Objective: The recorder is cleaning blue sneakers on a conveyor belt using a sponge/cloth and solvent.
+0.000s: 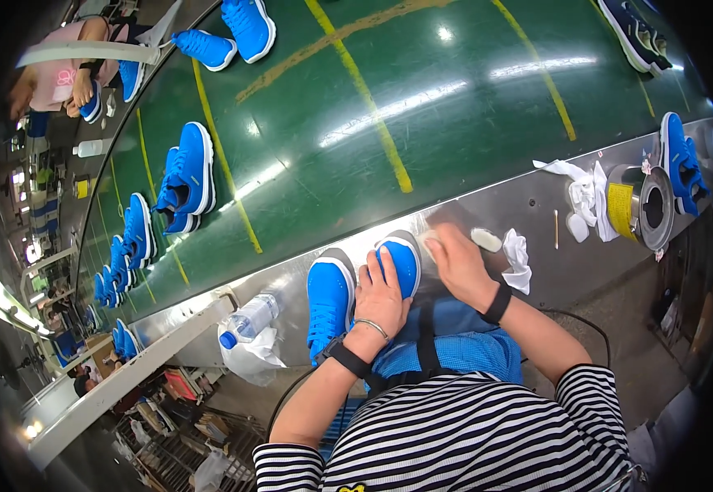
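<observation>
Two blue sneakers with white soles and grey toes are in front of me on the metal ledge. My left hand (379, 299) grips the right-hand sneaker (406, 264), its fingers laid over the upper. Close on its left, the other sneaker (331, 291) stands untouched, toe pointing away. At the held shoe's right edge, my right hand (457, 261) is closed in a pinch on a small off-white pad (429, 243). Part of that pad is hidden by the fingers. Just right of this hand lies a second white pad (485, 239), beside a crumpled white cloth (516, 261).
A green conveyor belt (307, 148) with yellow lines carries several blue sneakers (188, 176). A water bottle (250, 320) lies left on the ledge. To the right are a cotton swab (557, 229), white rags (590, 193) and a metal container (652, 207). A co-worker (65, 78) handles a shoe at far left.
</observation>
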Available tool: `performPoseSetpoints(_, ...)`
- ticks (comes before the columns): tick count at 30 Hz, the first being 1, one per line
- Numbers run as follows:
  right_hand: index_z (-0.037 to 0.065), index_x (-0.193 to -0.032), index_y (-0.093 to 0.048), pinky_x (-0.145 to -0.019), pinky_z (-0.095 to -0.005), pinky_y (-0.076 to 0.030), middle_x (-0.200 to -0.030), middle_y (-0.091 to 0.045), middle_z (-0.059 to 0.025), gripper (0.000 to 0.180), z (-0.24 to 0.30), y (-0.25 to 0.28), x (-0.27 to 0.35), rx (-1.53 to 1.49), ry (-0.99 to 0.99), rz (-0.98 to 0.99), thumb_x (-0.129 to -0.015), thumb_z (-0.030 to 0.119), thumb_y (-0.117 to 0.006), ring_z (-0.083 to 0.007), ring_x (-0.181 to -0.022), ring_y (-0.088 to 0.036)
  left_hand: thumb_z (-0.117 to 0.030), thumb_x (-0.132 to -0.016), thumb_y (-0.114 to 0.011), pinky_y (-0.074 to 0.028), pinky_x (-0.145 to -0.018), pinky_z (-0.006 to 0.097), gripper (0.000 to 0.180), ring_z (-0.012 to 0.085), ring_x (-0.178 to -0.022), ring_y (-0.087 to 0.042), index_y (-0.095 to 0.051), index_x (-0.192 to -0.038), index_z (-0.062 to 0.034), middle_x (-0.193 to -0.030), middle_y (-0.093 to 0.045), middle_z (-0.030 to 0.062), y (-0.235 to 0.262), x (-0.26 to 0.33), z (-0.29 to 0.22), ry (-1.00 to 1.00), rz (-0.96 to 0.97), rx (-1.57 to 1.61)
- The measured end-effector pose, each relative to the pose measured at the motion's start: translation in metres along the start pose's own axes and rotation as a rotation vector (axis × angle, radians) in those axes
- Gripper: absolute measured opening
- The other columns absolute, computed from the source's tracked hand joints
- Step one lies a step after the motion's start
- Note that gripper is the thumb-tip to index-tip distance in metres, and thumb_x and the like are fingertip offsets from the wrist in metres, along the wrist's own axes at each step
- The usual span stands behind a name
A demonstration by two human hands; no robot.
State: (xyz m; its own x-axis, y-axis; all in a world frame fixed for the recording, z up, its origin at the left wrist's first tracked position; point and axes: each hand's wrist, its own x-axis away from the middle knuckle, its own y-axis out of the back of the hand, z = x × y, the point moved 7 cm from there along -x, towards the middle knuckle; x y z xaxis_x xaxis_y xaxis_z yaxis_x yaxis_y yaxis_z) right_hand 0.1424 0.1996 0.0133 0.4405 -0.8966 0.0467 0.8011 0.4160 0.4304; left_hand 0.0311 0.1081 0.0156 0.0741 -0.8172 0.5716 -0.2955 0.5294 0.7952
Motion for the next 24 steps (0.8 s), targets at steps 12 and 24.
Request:
performPoseSetpoints(12, 0.006, -0.113, -0.054, -0.082, -0.0365, -0.045, -0.106, -0.052, -0.0170, 0.042, 0.018, -0.032, 0.011, 0.017, 0.219, 0.142, -0.072, 0.010, -0.066, -0.0304, -0.093, -0.054, -0.022, -0.068, -0.069, -0.036, -0.095, 0.045, 0.093, 0.0476, -0.114, -0.034, -0.011, -0.132, 0.0128, -0.129, -0.023, 0.0346, -0.002, 0.000, 0.003, -0.027, -0.034, 0.010)
performPoseSetpoints(24, 0.001, -0.097, -0.056, -0.081, -0.0351, -0.044, -0.102, -0.057, -0.0153, 0.035, -0.007, -0.028, 0.016, -0.225, -0.031, -0.079, -0.066, 0.007, -0.071, -0.0295, -0.093, -0.054, -0.022, -0.068, -0.069, -0.035, -0.096, 0.045, 0.093, 0.0485, -0.115, -0.033, -0.011, -0.132, 0.0125, -0.129, -0.023, 0.0350, 0.001, 0.000, 0.001, -0.010, -0.016, 0.025)
